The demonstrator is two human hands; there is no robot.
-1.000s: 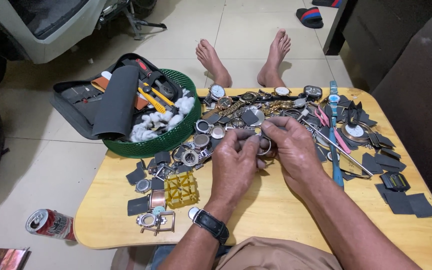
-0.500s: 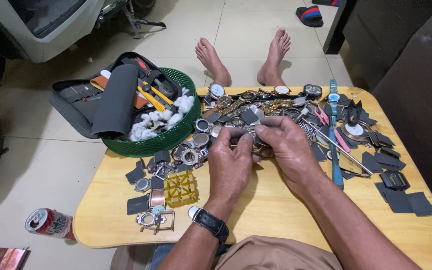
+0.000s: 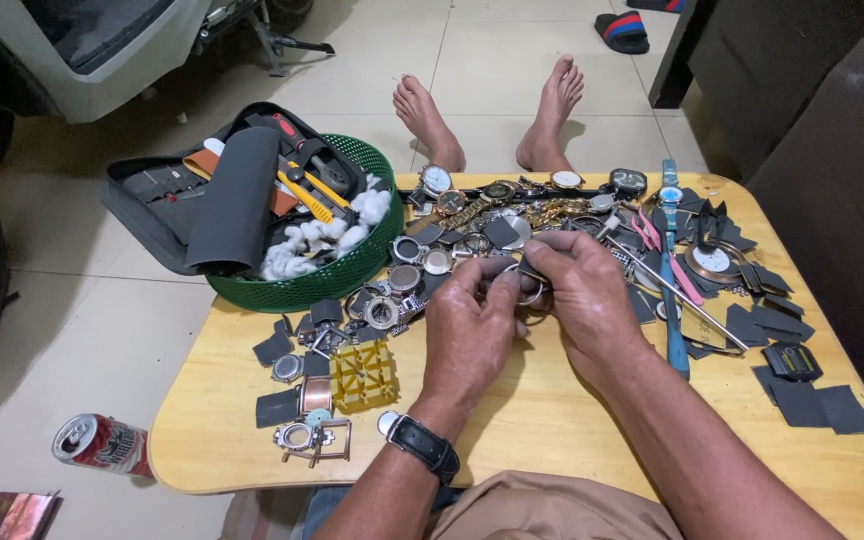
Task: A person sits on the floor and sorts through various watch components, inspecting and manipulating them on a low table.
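Note:
Both my hands meet over the middle of a low wooden table [image 3: 572,440]. My left hand [image 3: 467,335], with a black wristwatch on the wrist, and my right hand [image 3: 584,298] pinch a small round metal watch case [image 3: 526,288] between their fingertips. Most of the case is hidden by my fingers. Just beyond the hands lies a pile of watches and watch parts [image 3: 512,215].
A green mesh basket [image 3: 337,275] with cotton, tools and a dark roll sits at the table's far left. A yellow plastic case holder [image 3: 364,375], black strap pieces [image 3: 802,395], a blue tool [image 3: 674,330], a drink can [image 3: 102,445] on the floor, and bare feet [image 3: 492,115] beyond.
The hands have shifted slightly while working on the small watch case; the rest stays put.

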